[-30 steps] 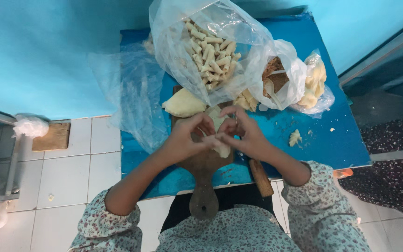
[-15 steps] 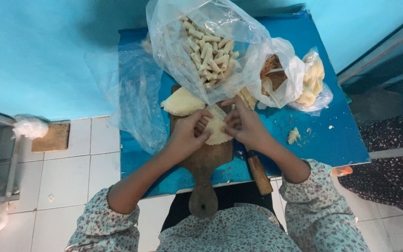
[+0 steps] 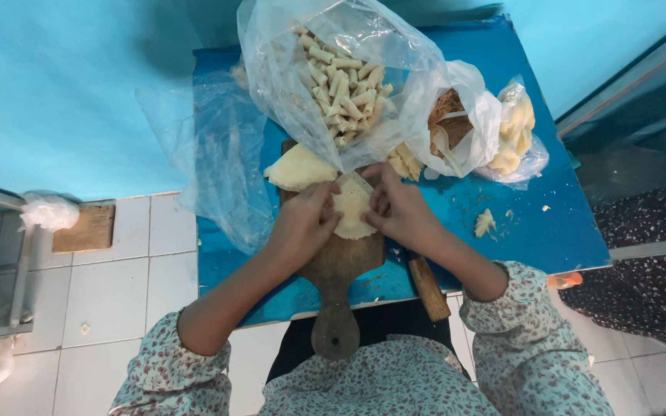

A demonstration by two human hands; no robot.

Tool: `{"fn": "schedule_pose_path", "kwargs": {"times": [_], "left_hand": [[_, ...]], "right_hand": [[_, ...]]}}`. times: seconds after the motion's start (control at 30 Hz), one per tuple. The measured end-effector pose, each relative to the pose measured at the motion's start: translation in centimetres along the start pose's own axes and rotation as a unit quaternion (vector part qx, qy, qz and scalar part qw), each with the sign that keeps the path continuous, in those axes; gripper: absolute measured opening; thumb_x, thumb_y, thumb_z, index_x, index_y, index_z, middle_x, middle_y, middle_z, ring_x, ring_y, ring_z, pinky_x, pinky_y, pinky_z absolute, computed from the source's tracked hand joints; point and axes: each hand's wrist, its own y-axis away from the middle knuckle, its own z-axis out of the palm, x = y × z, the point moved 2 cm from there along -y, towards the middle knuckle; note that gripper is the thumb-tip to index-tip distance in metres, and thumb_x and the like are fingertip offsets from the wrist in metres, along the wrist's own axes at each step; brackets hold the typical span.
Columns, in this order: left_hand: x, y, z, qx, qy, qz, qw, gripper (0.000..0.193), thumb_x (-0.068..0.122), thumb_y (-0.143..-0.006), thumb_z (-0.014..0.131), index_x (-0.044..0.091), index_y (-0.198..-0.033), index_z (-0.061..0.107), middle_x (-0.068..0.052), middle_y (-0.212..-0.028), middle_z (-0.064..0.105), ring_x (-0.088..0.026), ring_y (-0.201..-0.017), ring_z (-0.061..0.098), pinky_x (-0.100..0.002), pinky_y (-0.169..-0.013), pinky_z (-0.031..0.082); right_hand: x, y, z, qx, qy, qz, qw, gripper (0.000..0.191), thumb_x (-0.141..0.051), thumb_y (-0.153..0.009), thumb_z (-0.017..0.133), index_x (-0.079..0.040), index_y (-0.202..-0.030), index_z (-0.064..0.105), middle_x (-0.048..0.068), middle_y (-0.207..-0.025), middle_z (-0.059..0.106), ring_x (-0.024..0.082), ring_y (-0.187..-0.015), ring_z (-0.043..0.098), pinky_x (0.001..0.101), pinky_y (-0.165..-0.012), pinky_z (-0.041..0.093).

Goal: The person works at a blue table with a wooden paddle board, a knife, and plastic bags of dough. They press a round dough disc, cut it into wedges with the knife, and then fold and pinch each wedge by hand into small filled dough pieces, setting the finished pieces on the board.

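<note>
Seen from above by the head camera: a blue counter (image 3: 549,231) fills the middle of the frame, set against a turquoise wall, with white floor tiles (image 3: 129,270) at lower left. A wooden cutting board (image 3: 341,270) with a handle lies at the centre, its handle pointing toward the bottom edge. On the board rests a pale sheet of dough (image 3: 352,209), partly folded. The left hand (image 3: 302,223) presses on its left edge, fingers curled and pinched on the dough; the right hand (image 3: 398,209) grips its right edge, fingers closed on the fold. Just above and left of the hands lies a second folded dough piece (image 3: 296,167). At upper centre a clear plastic bag (image 3: 341,77) holds short pale rolled sticks. To its right sit a bag of brown filling (image 3: 452,115) and a bag of pale dumplings (image 3: 516,131). A wooden handle (image 3: 429,289) lies right of the board. Floral sleeves cover both arms at the bottom.
</note>
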Motion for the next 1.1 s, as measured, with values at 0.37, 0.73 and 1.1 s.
{"fn": "schedule_pose_path", "kwargs": {"times": [0.37,0.73,1.1], "left_hand": [[-2.1,-1.7,-2.7,0.100,-0.205,0.148,0.962,0.026,0.013,-0.078,0.079,0.004,-0.101,0.071,-0.011,-0.103,0.066,-0.035,-0.097,0.060,-0.046,-0.082,0.049],[-2.2,-1.8,-3.3,0.083,-0.252,0.196,0.944,0.019,0.017,-0.081,0.075,0.005,-0.095,0.072,-0.010,-0.099,0.069,-0.033,-0.093,0.063,-0.046,-0.082,0.046],[-3.3,-2.6,-3.4,0.095,-0.203,0.148,0.963,0.006,0.011,-0.091,0.072,0.005,-0.092,0.072,-0.010,-0.092,0.070,-0.034,-0.087,0.063,-0.047,-0.079,0.046]], "right_hand": [[-1.0,0.9,0.2,0.070,0.143,-0.244,0.956,0.047,-0.010,-0.084,0.077,-0.009,-0.126,0.058,0.017,-0.116,0.061,0.039,-0.115,0.056,0.0480,-0.098,0.046],[-1.3,0.2,1.4,0.017,0.237,-0.281,0.930,0.058,-0.008,-0.083,0.068,-0.007,-0.140,0.056,0.009,-0.131,0.063,0.035,-0.127,0.051,0.0515,-0.097,0.040],[-0.6,-0.3,1.9,0.020,0.268,-0.321,0.908,0.039,-0.017,-0.087,0.071,-0.009,-0.124,0.061,0.006,-0.145,0.058,0.039,-0.132,0.049,0.0552,-0.103,0.039]]}}
